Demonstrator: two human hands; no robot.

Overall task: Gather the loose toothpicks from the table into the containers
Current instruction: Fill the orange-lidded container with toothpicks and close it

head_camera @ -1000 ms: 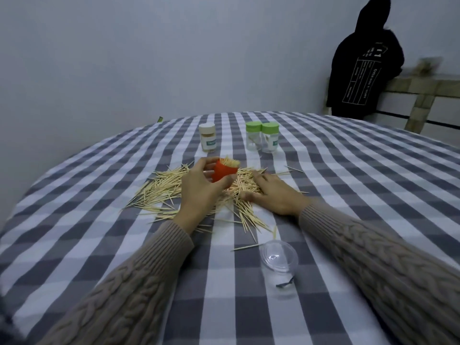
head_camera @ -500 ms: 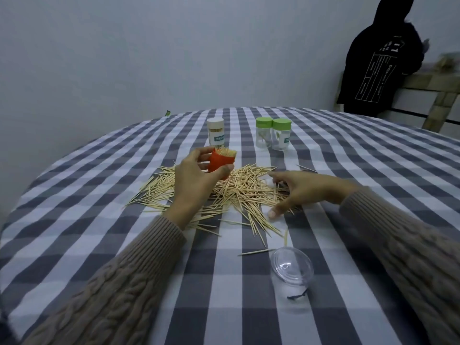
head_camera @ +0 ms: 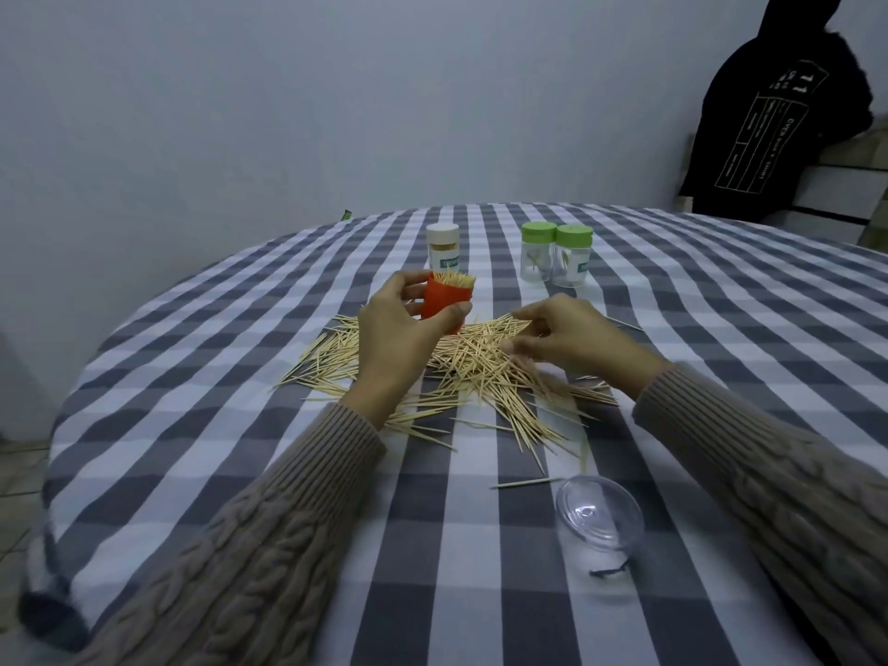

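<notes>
Curled fingers of the left hand (head_camera: 391, 336) grip an orange cup (head_camera: 446, 303) packed with toothpicks, raised over the pile (head_camera: 461, 372) on the checked table (head_camera: 192, 425). Right hand (head_camera: 572, 341) has risen since half a second ago, its bent fingertips now pinching several sticks at the pile's right edge.

I see bare table (head_camera: 202, 425) toward the left edge. Toothpick pile (head_camera: 471, 367) covers the centre. Three jars (head_camera: 538, 259) block the far side; clear lid (head_camera: 599, 519) sits near the near edge.
</notes>
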